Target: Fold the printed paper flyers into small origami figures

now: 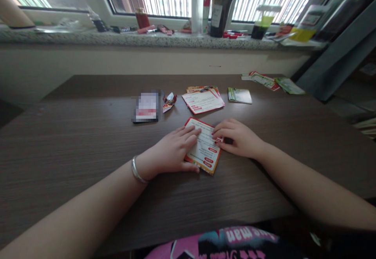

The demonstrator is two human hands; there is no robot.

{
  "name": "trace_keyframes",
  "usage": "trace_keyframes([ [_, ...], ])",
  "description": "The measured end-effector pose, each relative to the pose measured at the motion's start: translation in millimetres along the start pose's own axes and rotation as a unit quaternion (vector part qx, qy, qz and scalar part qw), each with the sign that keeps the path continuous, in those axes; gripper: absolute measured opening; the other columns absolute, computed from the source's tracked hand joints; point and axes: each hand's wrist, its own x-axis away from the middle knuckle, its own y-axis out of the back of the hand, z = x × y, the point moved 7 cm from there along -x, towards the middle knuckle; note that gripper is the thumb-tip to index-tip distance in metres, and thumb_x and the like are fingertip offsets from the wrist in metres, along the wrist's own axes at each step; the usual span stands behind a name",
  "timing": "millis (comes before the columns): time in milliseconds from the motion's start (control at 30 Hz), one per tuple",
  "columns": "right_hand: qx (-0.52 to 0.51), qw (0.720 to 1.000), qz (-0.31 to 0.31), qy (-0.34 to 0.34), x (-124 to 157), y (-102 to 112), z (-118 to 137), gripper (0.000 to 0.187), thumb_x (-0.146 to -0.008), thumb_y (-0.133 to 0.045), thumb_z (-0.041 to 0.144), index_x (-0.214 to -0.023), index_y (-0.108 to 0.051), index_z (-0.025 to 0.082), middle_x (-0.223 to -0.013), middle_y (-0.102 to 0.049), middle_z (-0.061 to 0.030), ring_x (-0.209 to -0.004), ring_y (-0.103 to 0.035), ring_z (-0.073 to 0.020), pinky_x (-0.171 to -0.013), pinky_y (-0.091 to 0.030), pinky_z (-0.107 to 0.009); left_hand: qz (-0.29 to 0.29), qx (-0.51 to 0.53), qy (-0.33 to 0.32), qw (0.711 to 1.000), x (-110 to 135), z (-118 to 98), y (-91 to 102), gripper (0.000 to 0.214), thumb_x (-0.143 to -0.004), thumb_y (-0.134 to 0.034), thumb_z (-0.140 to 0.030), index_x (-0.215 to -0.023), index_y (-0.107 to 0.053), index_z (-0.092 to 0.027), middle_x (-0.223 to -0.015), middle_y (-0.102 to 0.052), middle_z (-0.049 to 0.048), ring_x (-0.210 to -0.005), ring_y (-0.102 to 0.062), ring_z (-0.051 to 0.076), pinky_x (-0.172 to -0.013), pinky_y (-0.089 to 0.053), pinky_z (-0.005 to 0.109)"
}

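A small stack of printed cards (205, 149), white with red labels and an orange lower edge, lies tilted on the brown table before me. My left hand (176, 149) rests flat over its left side, fingers stretched across the top card and thumb out along the lower edge. At the right edge is my right hand (236, 138), its fingers loosely bent with the tips touching the card and a gap showing between fingers and thumb. Just beyond is a fanned pile of similar cards (203, 101). To its right sits a small green-and-white card stack (240, 95).
A blurred-out phone-like device (147, 107) and a crumpled wrapper (169, 101) lie left of the fanned pile. More cards (264, 80) are spread at the table's far right. Bottles and cups, including a dark drink cup (220, 12), line the stone windowsill (164, 39).
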Motion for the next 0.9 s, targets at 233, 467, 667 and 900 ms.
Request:
trace_keyframes([
  [233,-0.027,0.992,0.094,0.079,3.9,-13.4,15.7,0.045,-0.081,-0.066,0.041,-0.122,-0.063,0.021,-0.132,-0.059,-0.0075,-0.130,-0.045,-0.0241,-0.108,-0.037,-0.046,0.009,0.027,-0.005,1.000,-0.1,6.0,-2.5,0.084,-0.075,-0.059,-0.071,-0.133,-0.045,-0.012,-0.152,-0.032,0.0190,-0.144,-0.023,0.031,-0.116,-0.025,0.045],
  [467,-0.019,0.988,0.096,0.116,3.0,-15.6,26.0,0.035,-0.085,-0.064,0.038,-0.118,-0.066,0.025,-0.130,-0.062,-0.0063,-0.126,-0.049,-0.0224,-0.104,-0.041,-0.044,0.013,0.037,-0.005,0.999,-1.7,10.0,-7.1,0.092,-0.077,-0.054,-0.072,-0.146,-0.029,-0.014,-0.154,-0.030,0.0170,-0.145,-0.019,0.028,-0.117,-0.020,0.044],
  [667,-0.001,0.987,0.091,0.135,2.7,-19.5,30.4,0.024,-0.092,-0.055,0.034,-0.108,-0.071,0.026,-0.119,-0.069,-0.0032,-0.115,-0.058,-0.0190,-0.099,-0.046,-0.038,0.046,-0.002,-0.027,0.999,-4.6,9.6,-12.5,0.100,-0.077,-0.044,-0.078,-0.148,-0.027,-0.010,-0.156,-0.022,0.0172,-0.146,-0.014,0.029,-0.118,-0.014,0.044],
  [900,-0.069,0.985,0.106,0.114,2.7,-14.2,31.0,0.020,-0.092,-0.052,0.021,-0.096,-0.072,0.020,-0.109,-0.073,-0.0007,-0.112,-0.060,-0.0161,-0.101,-0.045,-0.035,0.026,-0.025,-0.019,0.999,-7.4,11.5,-13.6,0.064,-0.095,-0.035,-0.057,-0.147,-0.033,-0.020,-0.156,-0.024,0.0109,-0.146,-0.018,0.025,-0.118,-0.013,0.043],
])
